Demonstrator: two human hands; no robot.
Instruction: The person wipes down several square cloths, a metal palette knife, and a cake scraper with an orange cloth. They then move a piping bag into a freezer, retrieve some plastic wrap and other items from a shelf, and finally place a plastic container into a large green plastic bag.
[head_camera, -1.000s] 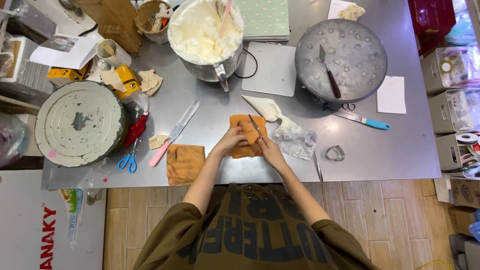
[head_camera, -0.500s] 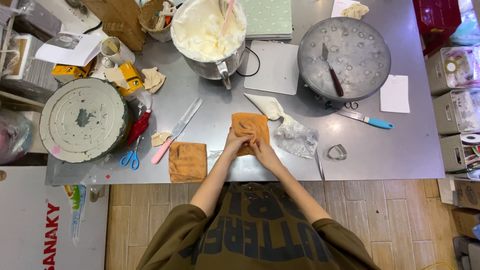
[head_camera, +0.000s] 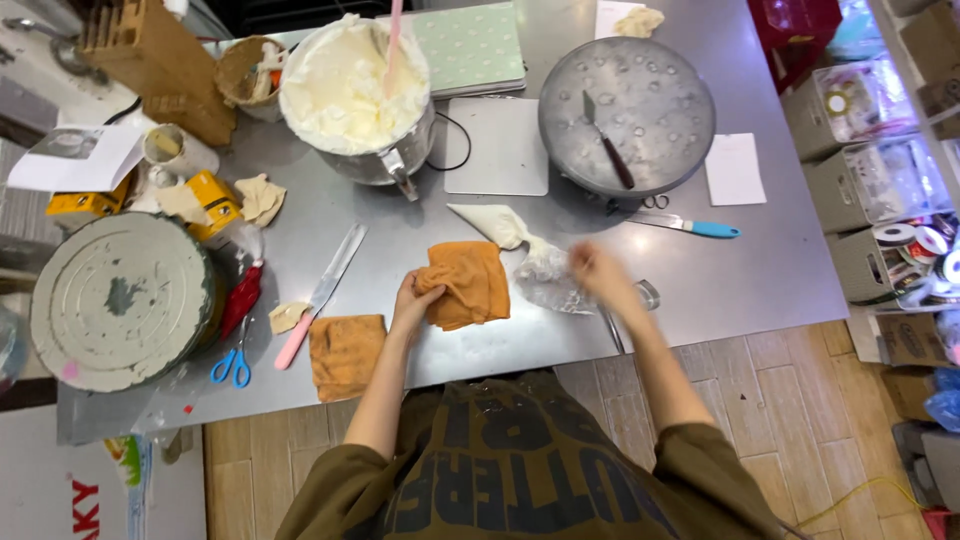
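Orange folded cloth (head_camera: 464, 285) — soft, light, limp — is pinched at its left edge by the left hand (head_camera: 413, 302); right hand (head_camera: 596, 270) blurred, its grip cannot be told.

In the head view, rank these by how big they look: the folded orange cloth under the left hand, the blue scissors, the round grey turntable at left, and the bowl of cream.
1. Grey turntable
2. Bowl of cream
3. Orange cloth, held by the left hand
4. Blue scissors

All lie on one table, so nearness matters little.

Cream bowl (head_camera: 345, 85), blue scissors (head_camera: 232, 366)
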